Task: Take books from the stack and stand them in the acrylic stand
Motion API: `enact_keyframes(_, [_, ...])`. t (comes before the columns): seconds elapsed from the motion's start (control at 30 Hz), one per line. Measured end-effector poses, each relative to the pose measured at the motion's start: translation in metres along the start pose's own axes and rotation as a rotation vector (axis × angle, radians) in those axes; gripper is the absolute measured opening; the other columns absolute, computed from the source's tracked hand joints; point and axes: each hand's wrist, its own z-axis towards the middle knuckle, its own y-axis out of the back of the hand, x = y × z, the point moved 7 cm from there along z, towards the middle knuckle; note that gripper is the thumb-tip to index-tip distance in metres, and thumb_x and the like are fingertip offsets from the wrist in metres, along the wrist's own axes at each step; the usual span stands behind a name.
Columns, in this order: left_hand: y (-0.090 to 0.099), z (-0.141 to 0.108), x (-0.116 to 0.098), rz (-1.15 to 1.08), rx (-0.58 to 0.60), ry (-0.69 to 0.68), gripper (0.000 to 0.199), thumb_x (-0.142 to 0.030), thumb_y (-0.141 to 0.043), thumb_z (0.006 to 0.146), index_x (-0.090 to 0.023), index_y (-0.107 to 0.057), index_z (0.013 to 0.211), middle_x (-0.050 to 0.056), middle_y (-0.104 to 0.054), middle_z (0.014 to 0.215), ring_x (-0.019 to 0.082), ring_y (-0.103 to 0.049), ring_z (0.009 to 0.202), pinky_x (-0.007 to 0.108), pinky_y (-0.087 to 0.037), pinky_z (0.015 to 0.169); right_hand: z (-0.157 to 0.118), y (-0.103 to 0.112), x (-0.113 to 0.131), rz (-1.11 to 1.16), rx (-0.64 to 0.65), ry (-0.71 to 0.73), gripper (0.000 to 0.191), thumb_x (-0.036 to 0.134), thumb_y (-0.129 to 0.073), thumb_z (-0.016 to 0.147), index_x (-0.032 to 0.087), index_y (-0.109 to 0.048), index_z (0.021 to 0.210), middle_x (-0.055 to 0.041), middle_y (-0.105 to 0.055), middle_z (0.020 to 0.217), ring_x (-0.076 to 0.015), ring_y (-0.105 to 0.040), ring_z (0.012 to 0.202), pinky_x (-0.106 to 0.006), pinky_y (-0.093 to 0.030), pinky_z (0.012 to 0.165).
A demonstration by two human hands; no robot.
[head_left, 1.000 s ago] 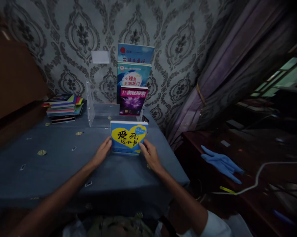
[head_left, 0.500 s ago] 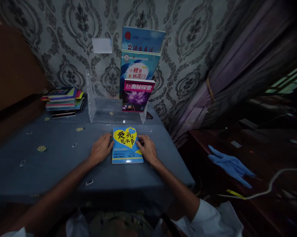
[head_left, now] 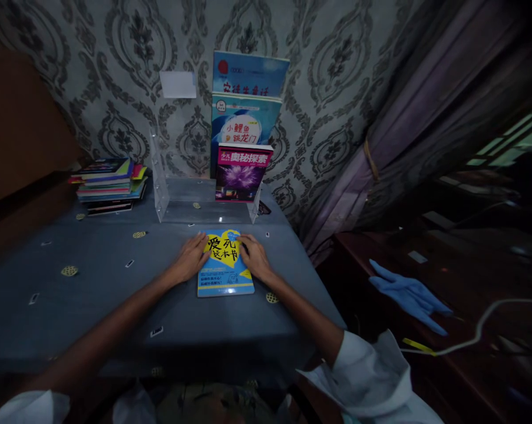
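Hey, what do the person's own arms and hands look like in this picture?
The left grip and right grip are ungloved human hands with slim fingers. No watch, bracelet, cable or marking shows on either wrist. The loose, pale fabric left sleeve and matching right sleeve leave the forearms bare; the dim light hides their exact shade.

Both my hands lie palm down near the middle of the frame, a narrow gap between them.
My left hand (head_left: pixel 190 258) points its lightly bent fingers up and right, its forearm (head_left: pixel 115 330) slanting in from the lower left; my right hand (head_left: pixel 254 257) angles up and left, unclenched, its bare forearm (head_left: pixel 307 312) rising from the lower right.
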Motion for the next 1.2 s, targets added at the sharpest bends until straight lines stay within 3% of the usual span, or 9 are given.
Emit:
enact_keyframes(0.2, [-0.004,0.018,-0.005,0.009,0.037,0.013,0.059,-0.043,-0.036,0.099,-0.006,-0.046,0.145,0.022,-0.04,0.156,0.031,-0.032,0.149,0.049,-0.026,0.122,0.02,-0.002,-0.012,0.037,-0.011,-0.037,0.038,0.009,-0.049,0.086,0.019,-0.072,0.114,-0.0111,-0.07,0.115,-0.0233,-0.065,0.106,-0.039,-0.051,0.099])
enact_keyframes(0.53, [-0.013,0.042,-0.027,0.066,0.153,-0.045,0.06,-0.042,-0.036,0.101,-0.007,-0.04,0.149,0.021,-0.032,0.161,0.031,-0.024,0.152,0.05,-0.021,0.122,0.022,-0.002,-0.035,0.223,-0.057,-0.161,0.041,0.008,-0.05,0.082,0.022,-0.073,0.113,-0.0045,-0.076,0.11,-0.0217,-0.07,0.101,-0.04,-0.054,0.097])
enact_keyframes(0.63, [-0.017,0.05,-0.036,0.07,0.187,-0.082,0.061,-0.043,-0.036,0.101,-0.005,-0.04,0.15,0.021,-0.031,0.161,0.031,-0.024,0.152,0.049,-0.019,0.123,0.023,-0.005,-0.041,0.294,-0.046,-0.184,0.043,0.008,-0.048,0.083,0.02,-0.072,0.116,-0.0061,-0.077,0.11,-0.022,-0.072,0.102,-0.041,-0.055,0.097])
enact_keyframes(0.9, [-0.027,0.069,-0.052,0.059,0.221,-0.181,0.061,-0.048,-0.036,0.101,-0.014,-0.039,0.152,0.017,-0.033,0.161,0.028,-0.026,0.152,0.049,-0.02,0.122,0.024,-0.008,-0.051,0.437,-0.081,-0.179,0.047,0.006,-0.048,0.081,0.022,-0.068,0.12,-0.0066,-0.076,0.114,-0.0201,-0.072,0.106,-0.042,-0.055,0.1])
enact_keyframes(1.2, [-0.024,0.072,-0.06,0.066,0.225,-0.236,0.062,-0.049,-0.034,0.102,-0.013,-0.038,0.153,0.016,-0.031,0.162,0.027,-0.025,0.152,0.05,-0.019,0.122,0.026,-0.011,-0.061,0.499,-0.067,-0.205,0.051,0.004,-0.047,0.08,0.02,-0.064,0.125,-0.0085,-0.075,0.115,-0.019,-0.072,0.105,-0.041,-0.055,0.099])
